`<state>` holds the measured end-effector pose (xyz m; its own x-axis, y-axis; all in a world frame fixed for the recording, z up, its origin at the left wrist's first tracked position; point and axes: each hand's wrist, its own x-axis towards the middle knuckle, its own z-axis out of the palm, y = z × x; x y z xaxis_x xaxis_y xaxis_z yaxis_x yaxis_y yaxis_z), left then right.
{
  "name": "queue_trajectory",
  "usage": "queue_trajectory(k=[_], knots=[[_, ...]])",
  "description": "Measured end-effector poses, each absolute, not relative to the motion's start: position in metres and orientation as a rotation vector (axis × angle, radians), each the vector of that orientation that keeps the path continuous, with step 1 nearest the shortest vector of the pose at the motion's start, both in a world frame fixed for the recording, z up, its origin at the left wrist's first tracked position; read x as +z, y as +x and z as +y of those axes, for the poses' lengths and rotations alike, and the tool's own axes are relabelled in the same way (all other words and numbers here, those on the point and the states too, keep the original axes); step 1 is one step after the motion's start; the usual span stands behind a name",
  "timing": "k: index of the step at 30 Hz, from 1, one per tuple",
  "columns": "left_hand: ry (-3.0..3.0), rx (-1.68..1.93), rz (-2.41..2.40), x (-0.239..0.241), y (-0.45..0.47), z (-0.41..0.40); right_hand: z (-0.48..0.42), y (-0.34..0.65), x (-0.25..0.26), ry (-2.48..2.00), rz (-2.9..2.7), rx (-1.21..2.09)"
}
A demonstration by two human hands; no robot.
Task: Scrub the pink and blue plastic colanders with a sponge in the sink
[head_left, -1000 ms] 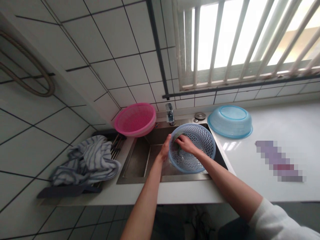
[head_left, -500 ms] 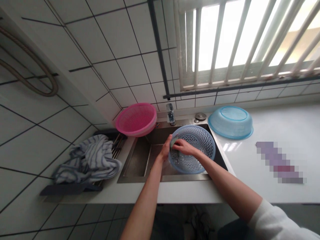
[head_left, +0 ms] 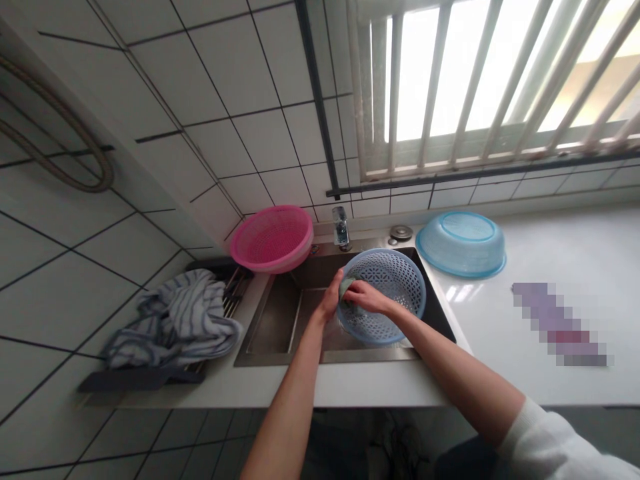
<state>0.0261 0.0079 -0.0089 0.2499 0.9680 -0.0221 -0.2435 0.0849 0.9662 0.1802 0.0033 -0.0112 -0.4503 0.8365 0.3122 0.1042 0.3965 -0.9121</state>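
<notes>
A blue perforated colander (head_left: pixel 387 287) is tilted over the steel sink (head_left: pixel 280 320). My left hand (head_left: pixel 331 297) grips its left rim from outside. My right hand (head_left: pixel 363 297) is closed on a grey-green scrubbing cloth (head_left: pixel 345 287) and presses it against the colander's inner left wall, near the rim. The faucet (head_left: pixel 341 228) stands just behind the colander.
A pink colander (head_left: pixel 273 238) rests on the sink's back left corner. An upturned light-blue basin (head_left: pixel 461 243) lies on the white counter (head_left: pixel 550 260) to the right. A striped towel (head_left: pixel 175 320) is heaped on a dark drying rack at left. Tiled walls close in left and behind.
My right hand with the cloth slid from inside the colander to its left rim. The colander tipped a little more upright and shifted slightly back.
</notes>
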Motion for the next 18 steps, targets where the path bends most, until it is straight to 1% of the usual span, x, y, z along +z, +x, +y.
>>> queue_trajectory(k=[5, 7, 11, 14, 16, 18], knots=[[1.079, 1.101, 0.808, -0.008, 0.028, 0.007, 0.01, 0.188, -0.006, -1.097, -1.443, 0.832], [1.03, 1.093, 0.776, -0.005, 0.031, 0.005, 0.013, 0.191, -0.004, -1.081, -1.448, 0.84], [0.974, 1.129, 0.775, 0.004, 0.029, 0.001, 0.005, 0.179, -0.009, -0.938, -1.731, 0.948], [0.973, 1.093, 0.864, 0.004, 0.026, 0.001, -0.002, 0.169, -0.015, -0.862, -1.907, 1.068], [1.024, 1.092, 0.903, 0.0, 0.025, 0.002, 0.0, 0.169, -0.015, -0.891, -1.845, 1.039], [1.081, 1.11, 0.881, -0.004, 0.026, 0.003, 0.006, 0.176, -0.013, -0.99, -1.65, 0.926]])
